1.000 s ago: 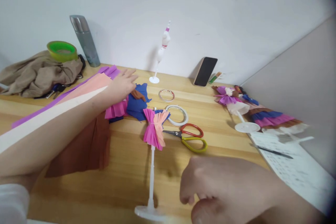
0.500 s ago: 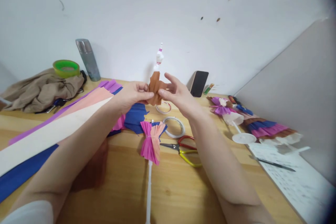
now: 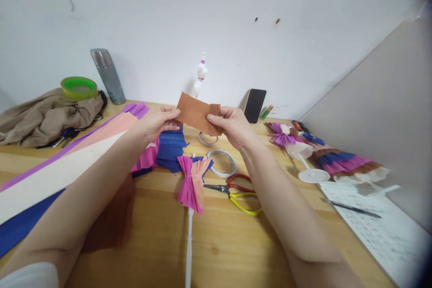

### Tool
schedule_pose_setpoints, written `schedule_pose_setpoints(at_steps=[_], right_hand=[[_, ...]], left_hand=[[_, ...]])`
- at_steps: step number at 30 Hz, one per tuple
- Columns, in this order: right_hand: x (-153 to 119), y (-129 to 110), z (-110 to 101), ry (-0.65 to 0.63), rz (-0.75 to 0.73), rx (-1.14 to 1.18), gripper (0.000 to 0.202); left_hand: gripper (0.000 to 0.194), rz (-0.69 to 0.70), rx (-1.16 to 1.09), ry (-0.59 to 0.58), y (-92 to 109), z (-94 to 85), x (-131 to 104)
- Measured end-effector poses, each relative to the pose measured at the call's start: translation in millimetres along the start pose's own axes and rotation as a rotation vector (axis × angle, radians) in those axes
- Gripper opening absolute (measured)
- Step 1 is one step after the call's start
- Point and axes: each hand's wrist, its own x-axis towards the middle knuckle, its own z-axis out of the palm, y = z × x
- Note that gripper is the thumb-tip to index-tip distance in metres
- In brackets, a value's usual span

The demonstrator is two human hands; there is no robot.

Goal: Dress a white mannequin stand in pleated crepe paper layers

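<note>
A rectangular piece of brown crepe paper (image 3: 196, 112) is stretched between my hands above the table, its right end folded over. My left hand (image 3: 158, 122) pinches its left edge. The thumb of my right hand (image 3: 232, 125) presses on the folded right end, fingers behind. Below lies a white stick (image 3: 189, 238) with pink, peach and blue pleated paper (image 3: 193, 182) gathered round its top. Beside it rest scissors (image 3: 232, 191) with red and yellow handles. Two tape rolls lie behind, one larger white roll (image 3: 221, 163) and one smaller roll (image 3: 207, 138) partly hidden.
Long crepe strips (image 3: 67, 162) lie left, near a brown cloth (image 3: 50, 114), green tape roll (image 3: 78, 88) and flask (image 3: 108, 76). A white figurine (image 3: 201, 74) and phone (image 3: 255, 105) stand by the wall. At right are paper-dressed items (image 3: 347, 159) and a pen (image 3: 354, 209) on a printed sheet.
My hands have moved apart, drawing the bunched brown crepe paper out flat. My left hand has shifted left. The whole view has also moved slightly.
</note>
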Motion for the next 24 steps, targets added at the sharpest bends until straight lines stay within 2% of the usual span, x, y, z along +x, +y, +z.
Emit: schedule_pose_setpoints(at_steps=[3,5,7,9,11,14,16,19,24], right_hand=[[-4.4,-6.0,2.6,-0.004,-0.064,-0.103,0.027],[-8.2,-9.9,5.3,-0.042,-0.062,-0.138,0.026],[-11.9,-12.8,8.4,-0.116,-0.033,-0.15,0.026],[-14.8,-14.4,11.5,-0.193,-0.03,-0.172,0.023],[-16.5,-15.4,13.5,-0.221,-0.065,-0.199,0.02],[-17.1,-17.3,13.1,-0.153,-0.12,-0.194,0.02],[-16.4,-18.7,10.8,-0.078,-0.153,-0.172,0.021],[-13.3,-18.8,6.1,0.012,-0.196,-0.123,0.02],[-5.1,-10.8,-2.2,0.141,-0.206,-0.139,0.017]], left_hand=[[0.032,0.082,0.003,0.095,-2.0,-5.1,5.2],[0.049,0.187,0.035,0.1,-2.4,-5.2,5.6],[0.069,0.313,0.067,-0.021,-1.3,-1.3,1.8],[0.081,0.357,0.08,-0.227,1.3,5.8,-5.2],[0.073,0.218,0.104,-0.372,4.9,13.4,-12.8],[0.035,0.066,0.199,-0.399,10.7,18.5,-19.2],[0.025,0.046,0.207,-0.362,14.2,15.8,-19.3],[0.019,0.069,0.2,-0.303,18.9,6.6,-17.3],[0.014,0.048,0.263,-0.322,25.7,-6.5,-16.7]])
